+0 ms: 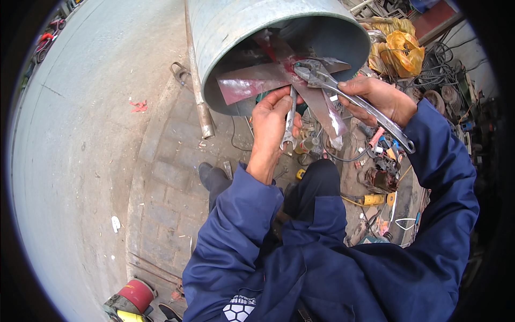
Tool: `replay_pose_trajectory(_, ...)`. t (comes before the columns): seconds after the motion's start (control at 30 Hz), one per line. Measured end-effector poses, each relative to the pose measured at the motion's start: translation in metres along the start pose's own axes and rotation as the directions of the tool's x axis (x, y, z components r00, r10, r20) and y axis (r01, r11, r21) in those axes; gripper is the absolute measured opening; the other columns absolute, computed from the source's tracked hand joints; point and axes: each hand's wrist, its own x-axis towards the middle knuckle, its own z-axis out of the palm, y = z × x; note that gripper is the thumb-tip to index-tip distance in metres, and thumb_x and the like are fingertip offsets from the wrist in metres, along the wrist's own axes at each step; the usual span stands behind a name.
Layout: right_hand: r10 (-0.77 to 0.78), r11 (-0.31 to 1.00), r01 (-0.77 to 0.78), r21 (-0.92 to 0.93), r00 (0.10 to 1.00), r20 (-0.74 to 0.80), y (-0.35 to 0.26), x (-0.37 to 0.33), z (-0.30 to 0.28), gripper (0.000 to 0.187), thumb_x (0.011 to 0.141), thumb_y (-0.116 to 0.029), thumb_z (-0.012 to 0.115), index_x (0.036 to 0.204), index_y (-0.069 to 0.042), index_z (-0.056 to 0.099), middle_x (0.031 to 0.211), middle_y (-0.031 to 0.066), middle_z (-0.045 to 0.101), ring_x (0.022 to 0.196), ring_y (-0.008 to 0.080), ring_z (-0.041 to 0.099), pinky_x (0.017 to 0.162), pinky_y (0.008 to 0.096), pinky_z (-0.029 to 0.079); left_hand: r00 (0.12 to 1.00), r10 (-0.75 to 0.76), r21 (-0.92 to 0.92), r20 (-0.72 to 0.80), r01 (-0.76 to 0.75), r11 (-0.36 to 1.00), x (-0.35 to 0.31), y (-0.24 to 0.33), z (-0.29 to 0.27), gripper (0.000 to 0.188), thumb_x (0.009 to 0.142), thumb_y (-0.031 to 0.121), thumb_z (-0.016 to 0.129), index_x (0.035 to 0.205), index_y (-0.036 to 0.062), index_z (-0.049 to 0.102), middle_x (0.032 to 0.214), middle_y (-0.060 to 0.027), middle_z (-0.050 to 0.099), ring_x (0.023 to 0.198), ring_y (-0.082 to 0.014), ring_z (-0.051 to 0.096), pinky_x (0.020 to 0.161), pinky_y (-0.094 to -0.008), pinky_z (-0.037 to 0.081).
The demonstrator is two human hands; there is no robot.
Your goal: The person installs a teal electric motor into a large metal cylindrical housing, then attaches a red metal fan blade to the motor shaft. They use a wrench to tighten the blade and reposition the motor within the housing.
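A worn fan blade wheel, red and grey with several flat blades, sits inside the mouth of a large grey metal cylinder. My right hand is closed around the handle of an adjustable wrench. The wrench's jaws lie at the hub of the fan wheel. Below the hub, my left hand grips an open-end wrench. One open jaw of that wrench points down toward me, while its upper end goes behind the blades and is hidden.
A metal pipe stands along the cylinder's left side. Tools and parts, including a yellow power tool, crowd the bench at right. An orange plastic bag and coiled black cables lie behind. A red drum-shaped object is at lower left.
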Motion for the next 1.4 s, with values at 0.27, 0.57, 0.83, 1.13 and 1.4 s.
replay_pose_trajectory(0.27, 0.002, 0.996, -0.017, -0.090, 0.987, -0.163, -0.007, 0.001, 0.037, 0.039, 0.117, -0.035, 0.047, 0.097, -0.004, 0.060, 0.056, 0.0064, 0.054, 0.036, 0.0156, 0.049, 0.035, 0.0305, 0.040, 0.999, 0.007, 0.005, -0.034, -0.006, 1.000, 0.000, 0.001, 0.003, 0.033, 0.106, 0.006, 0.059, 0.135, -0.0087, 0.060, 0.103, -0.0156, 0.073, 0.057, -0.0160, 0.065, 0.044, -0.0288, 0.050)
replay_pose_trajectory(0.57, -0.053, 0.996, 0.027, -0.084, 0.941, -0.333, 0.009, 0.001, 0.077, 0.036, 0.117, -0.033, 0.048, 0.104, -0.001, 0.059, 0.064, 0.0075, 0.060, 0.043, 0.0171, 0.055, 0.038, 0.0333, 0.043, 1.000, -0.019, 0.014, -0.018, 0.019, 1.000, 0.000, 0.006, 0.003, 0.031, 0.106, 0.006, 0.059, 0.133, -0.0086, 0.062, 0.075, -0.0121, 0.068, 0.051, -0.0155, 0.060, 0.044, -0.0274, 0.045)
replay_pose_trajectory(0.83, -0.003, 0.998, 0.027, 0.063, 0.933, -0.359, 0.012, 0.003, 0.100, 0.029, 0.115, -0.029, 0.048, 0.109, -0.002, 0.059, 0.071, 0.0061, 0.061, 0.045, 0.0163, 0.053, 0.041, 0.0363, 0.045, 0.999, 0.024, 0.036, -0.028, -0.023, 0.999, 0.002, 0.003, 0.004, 0.026, 0.104, 0.005, 0.060, 0.126, -0.0083, 0.067, 0.091, -0.0151, 0.076, 0.069, -0.0191, 0.073, 0.061, -0.0297, 0.058)
replay_pose_trajectory(1.13, -0.052, 0.969, 0.153, 0.194, 0.894, -0.445, 0.014, 0.000, 0.131, 0.025, 0.113, -0.023, 0.047, 0.114, -0.002, 0.059, 0.082, 0.0067, 0.064, 0.059, 0.0150, 0.060, 0.052, 0.0319, 0.051, 0.999, 0.023, -0.007, -0.028, -0.023, 1.000, -0.001, -0.004, 0.008, 0.022, 0.102, 0.006, 0.060, 0.117, -0.0047, 0.072, 0.094, -0.0120, 0.077, 0.074, -0.0176, 0.073, 0.065, -0.0302, 0.058)
replay_pose_trajectory(1.4, -0.076, 0.897, 0.242, 0.369, 0.908, -0.411, 0.020, 0.010, 0.136, 0.025, 0.106, -0.012, 0.054, 0.116, 0.010, 0.057, 0.098, 0.0176, 0.067, 0.064, 0.0199, 0.064, 0.052, 0.0374, 0.055, 1.000, -0.005, -0.134, -0.012, 0.004, 0.991, -0.001, -0.009, 0.005, 0.016, 0.102, 0.005, 0.057, 0.112, -0.0012, 0.068, 0.089, -0.0119, 0.074, 0.063, -0.0180, 0.069, 0.053, -0.0321, 0.056)
